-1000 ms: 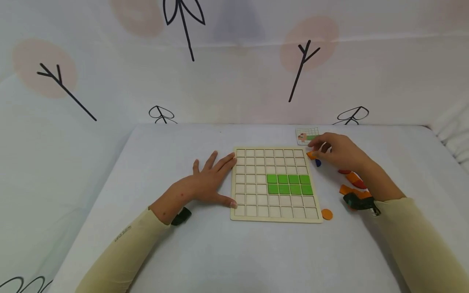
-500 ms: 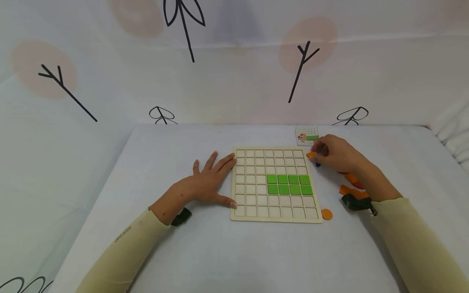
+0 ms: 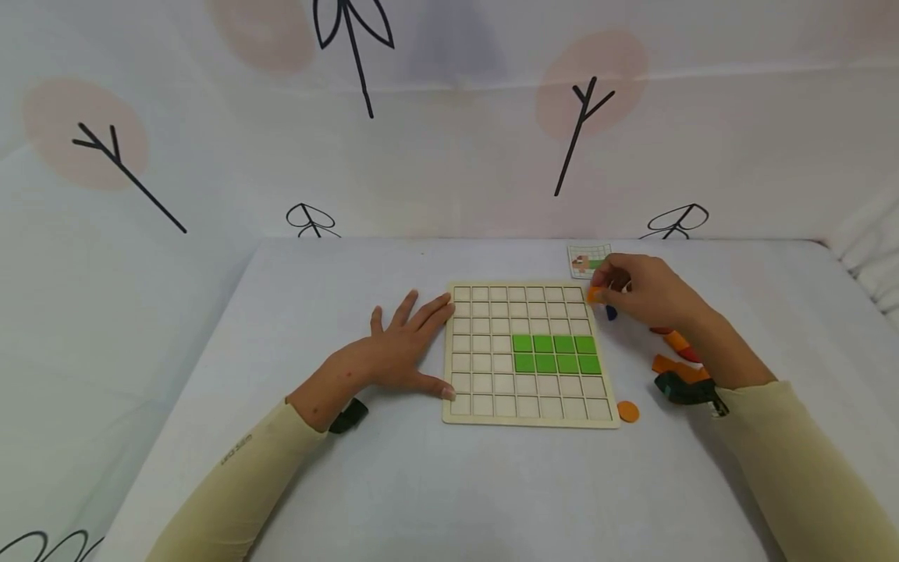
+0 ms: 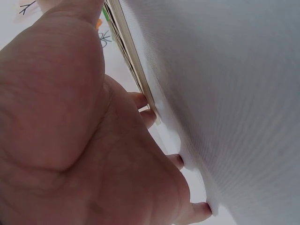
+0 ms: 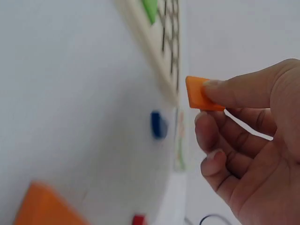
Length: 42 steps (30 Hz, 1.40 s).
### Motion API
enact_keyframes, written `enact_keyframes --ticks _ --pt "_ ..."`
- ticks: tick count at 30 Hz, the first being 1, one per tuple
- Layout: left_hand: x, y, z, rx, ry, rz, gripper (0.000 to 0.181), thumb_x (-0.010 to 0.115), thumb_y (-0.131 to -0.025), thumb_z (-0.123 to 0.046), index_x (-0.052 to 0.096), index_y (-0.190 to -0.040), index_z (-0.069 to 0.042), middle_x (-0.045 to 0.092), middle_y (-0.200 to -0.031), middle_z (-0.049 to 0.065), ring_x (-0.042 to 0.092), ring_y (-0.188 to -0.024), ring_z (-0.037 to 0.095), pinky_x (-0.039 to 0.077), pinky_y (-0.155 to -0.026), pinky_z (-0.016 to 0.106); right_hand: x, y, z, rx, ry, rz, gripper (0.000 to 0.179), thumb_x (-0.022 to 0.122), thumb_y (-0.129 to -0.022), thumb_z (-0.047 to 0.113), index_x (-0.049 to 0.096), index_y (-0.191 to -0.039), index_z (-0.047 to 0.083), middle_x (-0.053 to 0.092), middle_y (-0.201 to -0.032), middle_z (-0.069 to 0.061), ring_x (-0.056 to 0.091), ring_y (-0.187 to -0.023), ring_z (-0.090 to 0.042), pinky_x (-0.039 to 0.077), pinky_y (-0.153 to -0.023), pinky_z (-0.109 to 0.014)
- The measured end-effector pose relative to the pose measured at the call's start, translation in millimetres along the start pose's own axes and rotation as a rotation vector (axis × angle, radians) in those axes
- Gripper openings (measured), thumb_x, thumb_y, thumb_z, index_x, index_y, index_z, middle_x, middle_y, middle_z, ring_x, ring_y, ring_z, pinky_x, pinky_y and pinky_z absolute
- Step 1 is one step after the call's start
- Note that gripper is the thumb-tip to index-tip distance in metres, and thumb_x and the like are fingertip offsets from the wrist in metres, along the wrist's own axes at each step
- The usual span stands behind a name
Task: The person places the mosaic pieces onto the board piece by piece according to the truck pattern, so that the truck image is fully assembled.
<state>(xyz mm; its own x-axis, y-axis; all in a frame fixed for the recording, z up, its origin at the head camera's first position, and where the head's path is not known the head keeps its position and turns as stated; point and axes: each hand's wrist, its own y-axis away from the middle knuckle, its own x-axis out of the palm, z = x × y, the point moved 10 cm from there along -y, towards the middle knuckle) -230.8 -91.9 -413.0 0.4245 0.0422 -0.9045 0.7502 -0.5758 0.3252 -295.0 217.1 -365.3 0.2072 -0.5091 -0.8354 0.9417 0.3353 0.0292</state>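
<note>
A pale wooden grid board (image 3: 485, 385) lies flat on the white table, with several green square tiles (image 3: 555, 353) set in its right half. My left hand (image 3: 396, 351) rests spread at the board's left edge, fingertips and thumb touching the frame. Between the thumb and fingers of my right hand (image 3: 649, 293) is a small orange tile (image 5: 196, 93), pinched just beyond the board's upper right corner. Below that hand a dark blue piece (image 5: 158, 124) lies on the table. The picture card (image 3: 584, 260), printed with a grid, is partly covered by my right fingers.
An orange disc (image 3: 628, 411) lies by the board's lower right corner. More orange pieces (image 3: 681, 368) and red ones lie under and beside the right forearm. Dark straps (image 3: 347, 416) hang at both wrists. A patterned cloth wall (image 3: 449, 156) rises behind the table.
My right fingers have closed on the orange tile and raised it slightly from its place beside the blue piece. The left hand and the board have stayed still.
</note>
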Motion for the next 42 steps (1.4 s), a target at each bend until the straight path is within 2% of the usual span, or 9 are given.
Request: enact_keyframes --ticks 5,8,14,22,31,42 --pt "-1.2 0.0 -0.7 0.001 0.001 -0.002 0.128 0.074 -0.082 -0.079 0.002 -0.173 -0.023 -0.009 -0.179 -0.007 -0.016 -0.162 0.04 0.002 -0.115 0.084 4.3 4.6 24.6 -0.033 -0.067 -0.004 0.009 0.072 -0.1 0.007 0.068 -0.108 0.006 0.069 -0.106 -0.009 0.061 -0.093 -0.025 0.05 -0.075 -0.026" --pt "-1.2 -0.3 -0.4 -0.003 0.001 0.0 0.128 0.074 -0.082 -0.079 0.002 -0.173 -0.023 -0.01 -0.179 -0.007 -0.016 -0.162 0.04 0.002 -0.115 0.084 9.3 7.2 44.0 -0.097 -0.099 -0.009 0.009 0.073 -0.1 0.005 0.068 -0.107 0.006 0.069 -0.103 -0.008 0.061 -0.091 -0.024 0.05 -0.075 -0.022" --pt "-0.4 -0.9 0.6 -0.009 -0.003 0.004 0.129 0.073 -0.082 -0.08 0.002 -0.173 -0.023 -0.01 -0.179 -0.007 -0.015 -0.162 0.041 0.003 -0.115 0.085 27.2 11.9 76.6 -0.194 -0.153 -0.006 0.009 0.074 -0.099 0.003 0.07 -0.104 0.009 0.071 -0.095 -0.001 0.064 -0.085 -0.019 0.052 -0.074 -0.025" --pt "0.8 -2.6 3.2 -0.022 -0.023 0.011 0.13 0.072 -0.081 -0.082 -0.001 -0.172 -0.026 -0.013 -0.178 -0.009 -0.016 -0.163 0.039 0.004 -0.115 0.084 52.5 13.5 106.1 -0.248 -0.227 0.038 0.014 0.075 -0.096 -0.001 0.071 -0.102 0.011 0.07 -0.093 0.002 0.064 -0.084 -0.018 0.053 -0.074 -0.027" --pt "2.5 -2.2 4.5 -0.027 -0.012 0.018 0.13 0.07 -0.081 -0.084 -0.002 -0.172 -0.027 -0.014 -0.178 -0.01 -0.017 -0.162 0.038 0.004 -0.116 0.084 77.0 14.2 120.9 -0.247 -0.235 0.105 0.014 0.079 -0.095 0.004 0.071 -0.097 0.015 0.071 -0.089 0.006 0.065 -0.082 -0.015 0.054 -0.074 -0.029" --pt "1.8 -1.6 2.7 -0.03 0.006 0.02 0.131 0.071 -0.081 -0.083 -0.004 -0.172 -0.026 -0.014 -0.178 -0.009 -0.019 -0.162 0.038 0.003 -0.116 0.083 85.9 13.5 120.5 -0.191 -0.183 0.119 0.014 0.082 -0.092 0.006 0.073 -0.09 0.016 0.07 -0.083 0.007 0.061 -0.073 -0.014 0.05 -0.066 -0.028"
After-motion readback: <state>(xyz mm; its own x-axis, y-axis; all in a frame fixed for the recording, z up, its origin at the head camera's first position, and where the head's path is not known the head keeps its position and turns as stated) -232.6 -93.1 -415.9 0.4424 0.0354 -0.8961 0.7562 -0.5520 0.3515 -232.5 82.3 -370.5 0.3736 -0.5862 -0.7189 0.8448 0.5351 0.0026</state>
